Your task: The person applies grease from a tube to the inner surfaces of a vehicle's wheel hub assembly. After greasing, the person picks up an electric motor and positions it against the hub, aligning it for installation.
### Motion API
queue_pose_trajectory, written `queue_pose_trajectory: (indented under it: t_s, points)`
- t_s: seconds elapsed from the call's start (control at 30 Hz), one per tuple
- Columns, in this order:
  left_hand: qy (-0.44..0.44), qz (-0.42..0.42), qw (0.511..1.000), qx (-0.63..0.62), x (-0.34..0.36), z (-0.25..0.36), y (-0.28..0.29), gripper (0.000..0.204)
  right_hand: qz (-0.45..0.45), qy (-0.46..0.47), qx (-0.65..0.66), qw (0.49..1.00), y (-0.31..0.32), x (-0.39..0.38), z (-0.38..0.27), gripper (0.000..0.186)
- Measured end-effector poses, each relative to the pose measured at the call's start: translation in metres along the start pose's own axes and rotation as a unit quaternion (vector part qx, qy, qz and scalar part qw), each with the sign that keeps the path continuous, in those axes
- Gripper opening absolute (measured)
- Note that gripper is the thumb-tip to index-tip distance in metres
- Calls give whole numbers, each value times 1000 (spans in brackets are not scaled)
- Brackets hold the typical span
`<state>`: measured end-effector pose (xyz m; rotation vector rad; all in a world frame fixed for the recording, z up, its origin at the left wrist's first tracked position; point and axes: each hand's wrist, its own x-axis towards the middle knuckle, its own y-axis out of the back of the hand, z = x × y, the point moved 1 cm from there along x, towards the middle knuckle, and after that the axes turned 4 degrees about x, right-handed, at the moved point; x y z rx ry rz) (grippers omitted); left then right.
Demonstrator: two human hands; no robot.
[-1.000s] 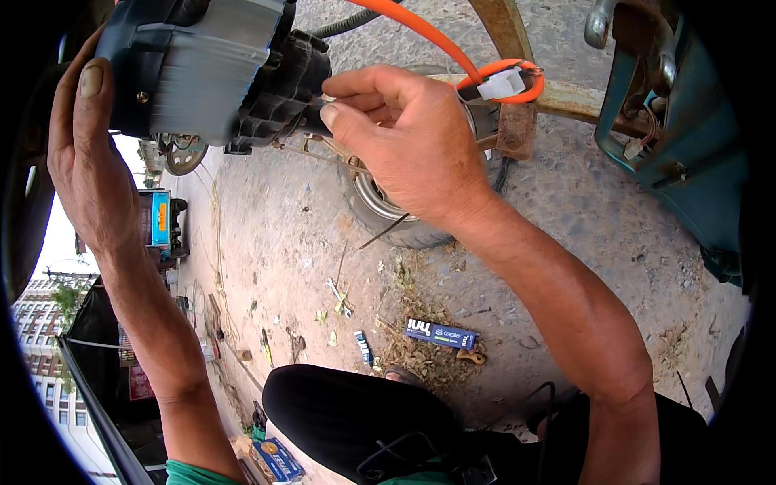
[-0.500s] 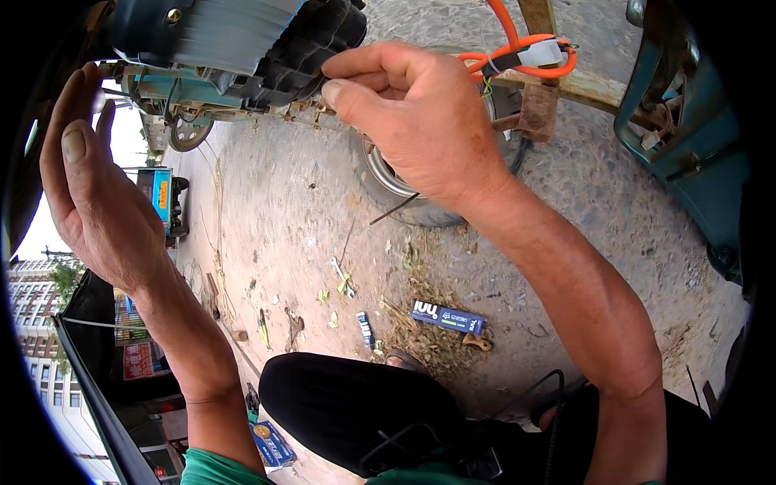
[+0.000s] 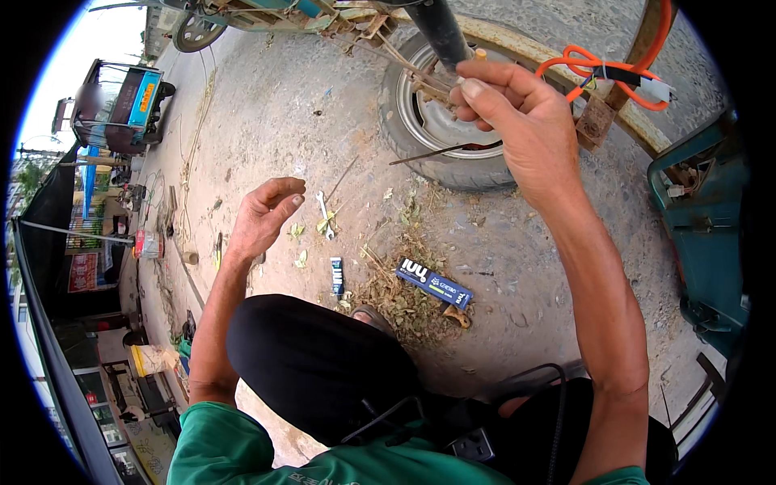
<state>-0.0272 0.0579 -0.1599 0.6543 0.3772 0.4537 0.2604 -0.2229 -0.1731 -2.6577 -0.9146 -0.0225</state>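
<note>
My right hand (image 3: 525, 121) is raised in front of a wheel (image 3: 453, 121). Its thumb and index fingertip come close together, and anything between them is too small to make out. A black tube (image 3: 436, 32) rises just beyond the fingertips. My left hand (image 3: 267, 218) hovers over the ground at the left, fingers bent, with a gap between thumb and fingers and nothing visible in them. Closest to it on the ground is an open-ended wrench (image 3: 324, 214). A small dark blue tube (image 3: 336, 277) and a blue-and-white box (image 3: 435, 283) lie nearer my knee.
An orange cable (image 3: 622, 73) loops by a rusty frame (image 3: 596, 123). A thin dark rod (image 3: 428, 153) juts out before the wheel. At the right stands a teal metal body (image 3: 703, 242). Dry leaves (image 3: 404, 315) litter the ground, and a three-wheeled vehicle (image 3: 117, 109) is parked farther off.
My left hand has come down and inward from the upper left. My right hand has left the black ribbed part, which is out of view. The view has shifted, showing more of the wheel.
</note>
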Motion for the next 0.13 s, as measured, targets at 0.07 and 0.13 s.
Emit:
queue_pose_trajectory:
  t_s: [0.07,0.13]
  points:
    - [89,0,996,-17,-40,-69,-10,30,-14,-36,-14,999,-16,-5,6,33]
    - [167,-4,986,-28,-79,-112,-33,32,-35,-59,-4,998,-27,-10,15,33]
